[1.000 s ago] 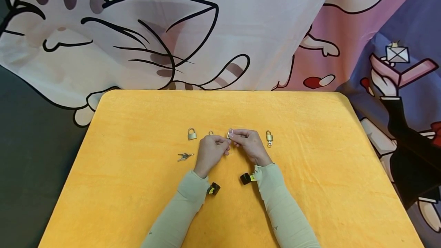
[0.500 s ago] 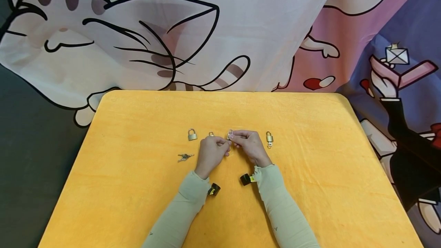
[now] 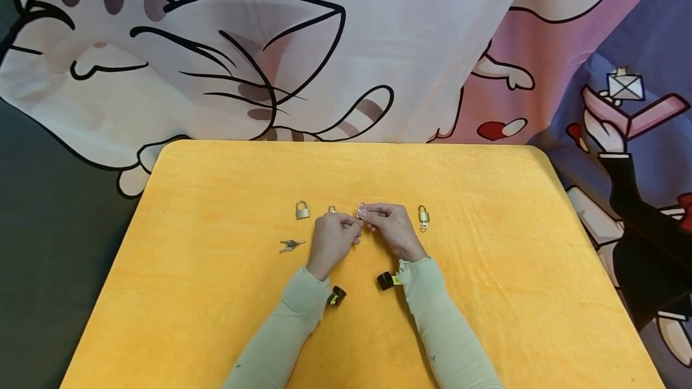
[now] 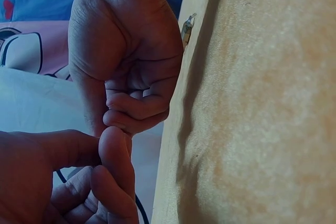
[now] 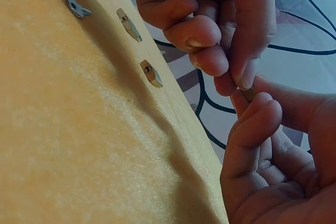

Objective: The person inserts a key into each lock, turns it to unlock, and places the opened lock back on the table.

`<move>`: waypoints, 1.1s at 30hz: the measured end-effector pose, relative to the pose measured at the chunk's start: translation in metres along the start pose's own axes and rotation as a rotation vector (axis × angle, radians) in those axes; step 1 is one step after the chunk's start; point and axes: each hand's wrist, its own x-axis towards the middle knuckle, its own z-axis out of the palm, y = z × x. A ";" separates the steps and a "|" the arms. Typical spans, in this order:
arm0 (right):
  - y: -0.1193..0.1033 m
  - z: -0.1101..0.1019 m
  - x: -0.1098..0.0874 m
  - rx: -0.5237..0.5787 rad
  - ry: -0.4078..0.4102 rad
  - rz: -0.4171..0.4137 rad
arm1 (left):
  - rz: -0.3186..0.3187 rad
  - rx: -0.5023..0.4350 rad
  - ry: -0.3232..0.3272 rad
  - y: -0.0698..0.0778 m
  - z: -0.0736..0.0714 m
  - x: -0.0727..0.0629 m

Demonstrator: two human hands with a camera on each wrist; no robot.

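In the head view my right hand (image 3: 396,230) pinches a small padlock (image 3: 361,208) between thumb and fingers, its shackle pointing up. My left hand (image 3: 333,239) meets it from the left, thumb and index pinched together at the lock's lower end. Whatever these fingertips hold is hidden. In the right wrist view a sliver of the brass lock body (image 5: 249,94) shows between the fingertips of both hands. A second padlock (image 3: 332,209) stands just behind my left hand, mostly covered by it.
On the yellow table (image 3: 216,293) another padlock (image 3: 302,211) lies at the left, with a small bunch of keys (image 3: 292,246) in front of it. To the right lies a padlock (image 3: 424,215) with a key (image 3: 424,227) at its lower end. A printed curtain (image 3: 411,47) hangs behind the table.
Both hands stay together at the padlock with almost no movement. The whole head view shifts very slightly.
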 end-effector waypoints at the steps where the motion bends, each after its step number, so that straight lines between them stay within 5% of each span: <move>1: 0.000 0.000 0.000 -0.001 0.003 0.001 | 0.004 0.010 0.003 0.000 0.000 0.000; 17: 0.001 -0.001 0.002 0.043 -0.013 0.013 | 0.020 0.015 0.018 0.001 -0.001 0.000; 33: 0.000 -0.002 0.002 0.113 -0.054 0.003 | -0.050 -0.015 -0.039 -0.001 -0.001 0.001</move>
